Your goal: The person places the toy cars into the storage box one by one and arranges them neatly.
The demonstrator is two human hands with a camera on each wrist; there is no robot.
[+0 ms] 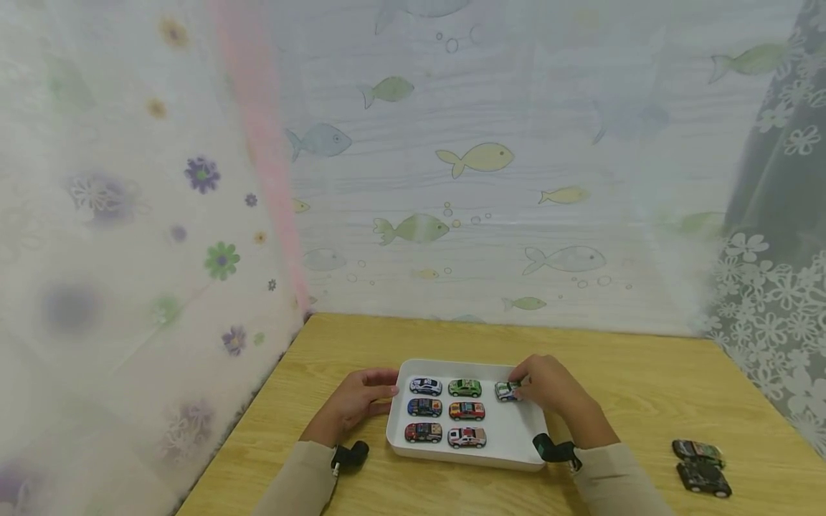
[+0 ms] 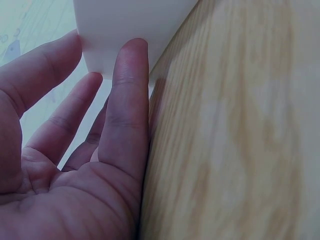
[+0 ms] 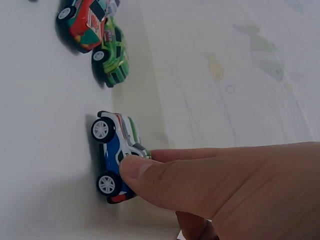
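Observation:
My right hand (image 1: pixel 553 387) pinches a white, blue and green toy car (image 3: pixel 117 152) between thumb and fingers, at the back right of the white tray (image 1: pixel 510 448). In the right wrist view the car's wheels are close to the tray floor. The left hand (image 1: pixel 356 401) is at the tray's left end, its fairly straight fingers (image 2: pixel 125 95) touching the outer wall. Inside the tray, toy cars stand in two columns, among them a green car (image 1: pixel 465 388), a red and yellow car (image 1: pixel 467 411) and a white and red car (image 1: pixel 467 437).
Two dark toy cars, one multicoloured (image 1: pixel 697 451) and one black (image 1: pixel 703 479), lie close together on the wooden table (image 1: pixel 619 358) to the right of the tray. A fish-patterned curtain (image 1: pixel 413 287) hangs behind the table, and a flowered one (image 1: pixel 129 287) on the left.

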